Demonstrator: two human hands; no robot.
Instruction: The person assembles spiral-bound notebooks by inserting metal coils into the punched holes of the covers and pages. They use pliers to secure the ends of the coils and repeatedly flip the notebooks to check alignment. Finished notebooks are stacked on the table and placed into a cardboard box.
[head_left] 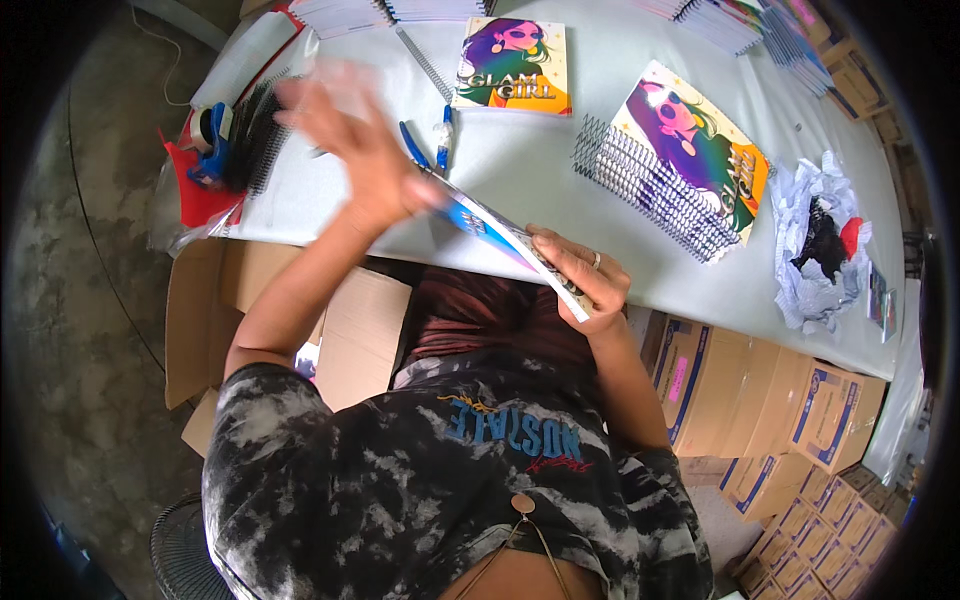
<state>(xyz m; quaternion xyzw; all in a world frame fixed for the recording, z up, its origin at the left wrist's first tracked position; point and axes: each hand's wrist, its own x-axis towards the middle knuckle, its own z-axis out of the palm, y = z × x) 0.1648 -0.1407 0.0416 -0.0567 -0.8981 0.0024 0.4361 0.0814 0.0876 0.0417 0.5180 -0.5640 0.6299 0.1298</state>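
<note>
Between the fingers and thumb of the right hand [588, 276], I am seeing a thin book [488, 230] being gripped by its near end, slanting away to the left and standing almost edge-on to my camera, a blue face showing. Those right fingers are curling tightly around it, one of them wearing a ring [597, 262]. The left hand [362, 165] is showing as a blur, its fingers spreading wide with nothing visible among them; its thumb is lying by the book's far end, and I cannot tell whether it is touching. Just ahead of that thumb, a blue-handled tool [415, 147] is lying on the white table [520, 170], a loose coil [424, 63] stretching beyond it. Well ahead of the right fingers, an illustrated notebook [515, 65] is lying flat; to their right, a stack of coil-bound notebooks [690, 160] is resting aslant, with crumpled white wrapping [805, 305] sitting farther right. Left of the left fingers, I am making out black coils [262, 140] and a blue tape dispenser [212, 160].
</note>
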